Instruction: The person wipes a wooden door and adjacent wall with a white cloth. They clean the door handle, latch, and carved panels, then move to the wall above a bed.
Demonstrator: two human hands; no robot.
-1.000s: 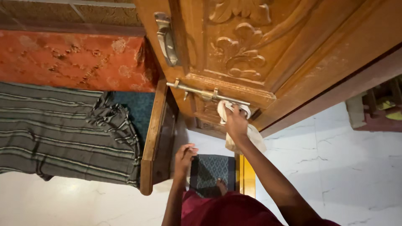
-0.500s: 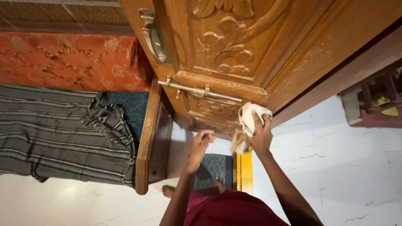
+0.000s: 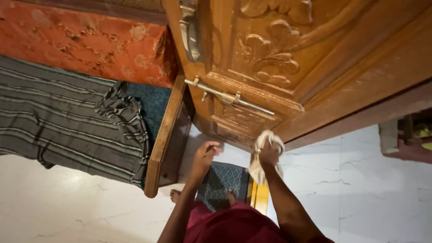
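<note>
Head view: a crumpled white cloth (image 3: 266, 150) is gripped in the right hand (image 3: 269, 155) and pressed against the bottom edge of the carved wooden door (image 3: 288, 67), below the metal slide bolt (image 3: 231, 96). The left hand (image 3: 204, 155) is held loosely curled and empty, just off the door's lower corner. A dark patterned doormat (image 3: 222, 182) is seen on the white marble floor (image 3: 360, 180); a striped grey cloth (image 3: 67, 126) is spread at the left edge.

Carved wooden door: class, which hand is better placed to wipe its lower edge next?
Likely the right hand: it grips the white cloth against the carved wooden door; the left hand is empty.
</note>
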